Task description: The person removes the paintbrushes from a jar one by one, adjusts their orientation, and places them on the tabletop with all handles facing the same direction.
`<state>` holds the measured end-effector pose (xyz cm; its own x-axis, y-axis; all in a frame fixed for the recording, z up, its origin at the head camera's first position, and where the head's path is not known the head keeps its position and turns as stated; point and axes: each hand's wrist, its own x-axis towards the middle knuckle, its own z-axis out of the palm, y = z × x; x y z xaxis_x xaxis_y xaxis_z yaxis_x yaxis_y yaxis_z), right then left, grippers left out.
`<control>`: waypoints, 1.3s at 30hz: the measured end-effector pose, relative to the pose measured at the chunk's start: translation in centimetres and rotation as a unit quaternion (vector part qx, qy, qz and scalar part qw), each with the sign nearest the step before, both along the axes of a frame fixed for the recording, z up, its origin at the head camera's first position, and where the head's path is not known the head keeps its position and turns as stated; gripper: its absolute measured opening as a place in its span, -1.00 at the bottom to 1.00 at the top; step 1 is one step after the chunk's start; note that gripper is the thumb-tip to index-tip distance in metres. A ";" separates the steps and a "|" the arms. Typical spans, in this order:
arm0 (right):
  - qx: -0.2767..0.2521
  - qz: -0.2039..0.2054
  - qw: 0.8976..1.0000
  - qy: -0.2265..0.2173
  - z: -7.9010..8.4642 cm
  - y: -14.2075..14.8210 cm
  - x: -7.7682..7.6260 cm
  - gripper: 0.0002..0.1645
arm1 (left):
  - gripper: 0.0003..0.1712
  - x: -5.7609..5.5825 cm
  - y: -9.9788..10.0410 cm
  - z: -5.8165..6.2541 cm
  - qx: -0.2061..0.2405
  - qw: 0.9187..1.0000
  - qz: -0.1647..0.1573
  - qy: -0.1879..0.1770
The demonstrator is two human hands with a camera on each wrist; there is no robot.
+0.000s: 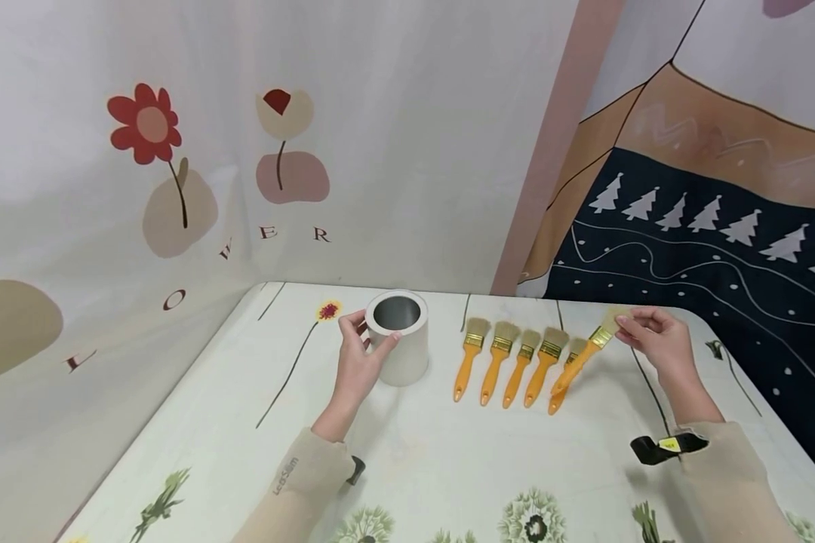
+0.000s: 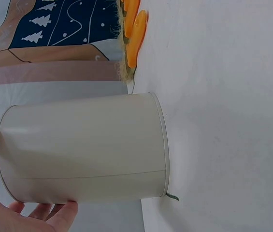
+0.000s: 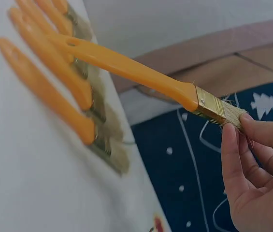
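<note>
My left hand (image 1: 361, 358) grips a white cylindrical canister (image 1: 402, 358) near its top, thumb on the front of the rim and fingers round the left side. The canister stands upright on the table, its open mouth showing a grey inside. In the left wrist view its smooth side (image 2: 83, 145) fills the middle. My right hand (image 1: 662, 347) pinches a paintbrush (image 1: 587, 354) by its bristles, the orange handle slanting down to the left. In the right wrist view this paintbrush (image 3: 136, 72) is raised over the others, bristle tips between thumb and fingers.
Several more paintbrushes (image 1: 502, 351) with orange handles lie in a row right of the canister, bristles toward the back. A flower-printed cloth covers the table (image 1: 435, 460). Behind stands a pale curtain (image 1: 407, 151), with a dark tree-patterned cloth (image 1: 706, 249) at the right.
</note>
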<state>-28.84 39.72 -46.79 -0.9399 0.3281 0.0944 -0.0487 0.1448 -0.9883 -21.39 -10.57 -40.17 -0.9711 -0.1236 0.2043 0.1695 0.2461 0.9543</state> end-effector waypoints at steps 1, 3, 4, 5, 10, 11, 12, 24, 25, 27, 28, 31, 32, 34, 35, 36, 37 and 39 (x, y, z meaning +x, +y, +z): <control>-0.003 -0.005 1.000 -0.004 -0.5 0.3 -0.1 -0.52 | -0.18 0.0 0.0 0.0 0.001 1.000 -0.001 0.001; -0.008 -0.002 1.000 -0.017 -0.8 0.6 0.0 -0.48 | -0.18 0.0 0.0 0.0 0.001 1.000 -0.002 0.002; -0.019 0.000 1.000 -0.023 -0.9 0.7 0.1 -0.48 | -0.18 0.1 -0.1 0.0 0.000 1.000 -0.002 0.003; -0.028 0.004 0.999 -0.029 -0.8 0.7 0.2 -0.48 | -0.18 0.1 -0.1 0.0 0.000 1.000 -0.002 0.003; -0.048 0.025 0.997 -0.061 -0.7 0.6 0.7 -0.54 | -0.19 0.1 -0.2 -0.1 0.003 1.000 -0.001 0.005; -0.041 0.031 0.996 -0.070 -0.4 0.4 0.9 -0.57 | -0.19 0.1 -0.2 -0.1 0.004 1.000 -0.001 0.005; -0.033 0.037 0.996 -0.078 -0.2 0.2 1.1 -0.60 | -0.19 0.1 -0.2 -0.2 0.005 1.000 0.000 0.005; 0.027 0.062 0.984 -0.162 3.6 -3.5 3.8 -0.94 | -0.19 0.1 -0.5 -0.3 0.000 1.000 0.002 0.001; 0.031 0.058 0.983 -0.169 3.5 -3.6 3.7 -0.94 | -0.19 0.1 -0.5 -0.3 0.000 1.000 0.001 0.001; 0.046 0.049 0.981 -0.181 3.3 -3.7 3.6 -0.81 | -0.19 0.2 -0.5 -0.3 0.000 1.000 0.000 0.001; 0.055 0.044 0.980 -0.186 3.1 -3.7 3.5 -0.73 | -0.19 0.2 -0.5 -0.3 0.000 1.000 -0.001 0.000; 0.084 0.026 0.976 -0.201 2.7 -3.9 3.2 -0.54 | -0.19 0.2 -0.5 -0.2 -0.001 1.000 -0.001 0.000; 0.093 0.023 0.974 -0.203 2.6 -3.9 3.1 -0.51 | -0.19 0.2 -0.5 -0.2 -0.001 1.000 -0.001 0.000; 0.115 0.020 0.972 -0.203 2.4 -3.9 3.0 -0.50 | -0.19 0.2 -0.5 -0.1 -0.001 1.000 0.000 0.001; 0.128 0.022 0.970 -0.203 2.3 -3.9 2.9 -0.51 | -0.19 0.2 -0.5 -0.1 -0.001 1.000 0.000 0.002; 0.142 0.026 0.969 -0.203 2.3 -3.9 2.9 -0.52 | -0.19 0.2 -0.5 -0.1 -0.001 1.000 0.001 0.002; 0.154 0.029 0.967 -0.200 2.2 -3.9 2.9 -0.54 | -0.19 0.2 -0.5 -0.1 -0.001 1.000 0.001 0.002; 0.178 0.033 0.963 -0.198 2.0 -3.9 2.9 -0.57 | -0.19 0.1 -0.5 -0.1 -0.001 1.000 0.001 0.001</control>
<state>-25.94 35.83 -44.74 -0.9430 0.2788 -0.1815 0.3017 0.4869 -0.8197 -21.24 -11.04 -40.22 -0.9704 -0.1258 0.2063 0.1706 0.2477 0.9537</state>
